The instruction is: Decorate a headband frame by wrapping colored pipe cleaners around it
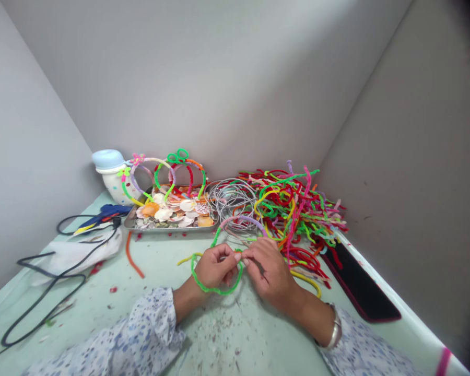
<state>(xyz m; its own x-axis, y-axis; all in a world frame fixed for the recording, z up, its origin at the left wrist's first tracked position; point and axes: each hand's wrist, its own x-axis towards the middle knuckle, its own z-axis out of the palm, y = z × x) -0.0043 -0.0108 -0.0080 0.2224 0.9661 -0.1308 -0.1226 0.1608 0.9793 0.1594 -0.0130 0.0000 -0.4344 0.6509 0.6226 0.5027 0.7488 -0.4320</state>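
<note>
Over the middle of the table, my left hand (218,267) and my right hand (271,270) meet fingertip to fingertip, both pinched closed. Between them is a green pipe cleaner (215,290), bent in a wide loop that hangs around my left fingers. A bit of orange shows at the fingertips, its exact shape hidden. Just beyond the hands rises the arch of a headband (252,220) wrapped in purple, pink and green pipe cleaner; its lower ends are covered by my hands. To the left of my left hand, a short yellow end (184,259) sticks out.
A metal tray (168,228) of seashells holds several wrapped headbands (156,162). Beside it lie coiled silver wire (232,201) and a heap of pipe cleaners (297,203). A white jar (115,183), black cable (65,274), plastic bag (102,245) and black mat (362,282) surround these.
</note>
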